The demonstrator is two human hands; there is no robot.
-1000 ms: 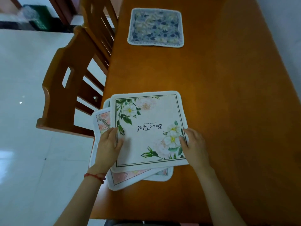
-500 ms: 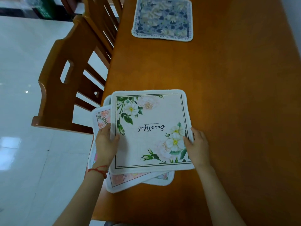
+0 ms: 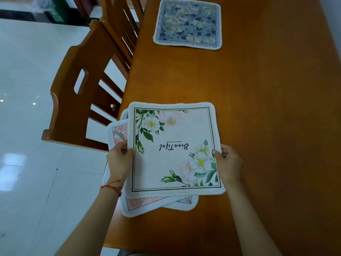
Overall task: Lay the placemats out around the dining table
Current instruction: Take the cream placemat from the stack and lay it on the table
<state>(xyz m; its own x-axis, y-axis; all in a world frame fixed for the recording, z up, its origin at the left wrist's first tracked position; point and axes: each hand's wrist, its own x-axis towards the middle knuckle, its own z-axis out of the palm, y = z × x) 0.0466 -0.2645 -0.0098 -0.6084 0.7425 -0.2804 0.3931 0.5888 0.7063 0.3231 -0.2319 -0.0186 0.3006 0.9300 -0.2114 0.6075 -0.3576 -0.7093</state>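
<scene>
A white flowered placemat (image 3: 173, 150) with dark script lettering tops a small pile near the wooden table's (image 3: 267, 111) left front corner. My left hand (image 3: 120, 161) grips its left edge, thumb on top. My right hand (image 3: 227, 163) grips its right edge the same way. Under it lie a pink flowered placemat (image 3: 118, 132) and another white-edged placemat (image 3: 186, 203), both mostly hidden and hanging slightly over the table's left edge. A blue-grey patterned placemat (image 3: 188, 24) lies flat at the far end of the table.
Two wooden chairs stand along the table's left side, the nearer chair (image 3: 77, 100) beside the pile and the farther chair (image 3: 121, 21) next to the blue-grey mat. White glossy floor tiles (image 3: 27, 145) stretch to the left.
Both hands have slid from resting on the top placemat to gripping its side edges. The mat has shifted slightly to the right on the pile.
</scene>
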